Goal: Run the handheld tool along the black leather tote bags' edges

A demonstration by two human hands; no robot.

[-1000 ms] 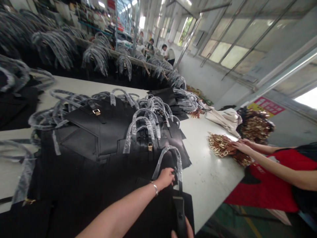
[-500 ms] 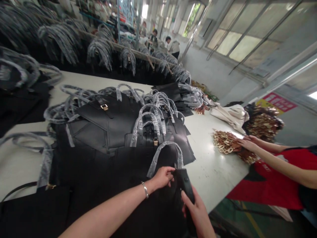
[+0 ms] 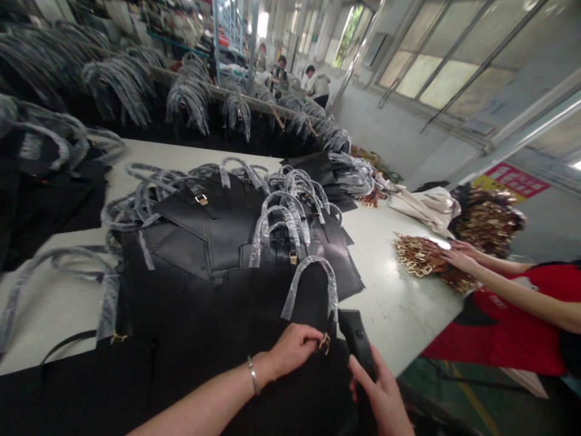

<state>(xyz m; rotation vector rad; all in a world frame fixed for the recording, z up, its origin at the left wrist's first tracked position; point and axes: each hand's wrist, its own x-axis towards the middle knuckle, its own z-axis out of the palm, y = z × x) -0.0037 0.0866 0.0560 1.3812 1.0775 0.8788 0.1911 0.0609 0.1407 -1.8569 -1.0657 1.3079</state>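
My left hand [image 3: 295, 350], with a silver bracelet at the wrist, pinches a gold buckle [image 3: 324, 343] on a black leather bag piece [image 3: 227, 345]. Just above the buckle arches a handle [image 3: 312, 264] wrapped in clear plastic. My right hand [image 3: 381, 390] is wrapped round a black handheld tool [image 3: 357, 332], whose exact kind I cannot make out. The tool's upper end lies to the right of the buckle, apart from it. Behind my hands, more black bag pieces [image 3: 236, 218] lie in an overlapping heap, their wrapped handles standing up.
A co-worker in red at the right has both hands [image 3: 460, 254] at a bundle of brown straps with gold rings [image 3: 415, 255] on the pale table [image 3: 376, 284]. Cream cloth [image 3: 429, 209] lies beyond. Wrapped handles [image 3: 188, 94] hang over a rail at the back.
The black tool has moved right, away from my left hand, and the gold buckle now shows. My left hand sits slightly lower. The whole view has shifted a little.
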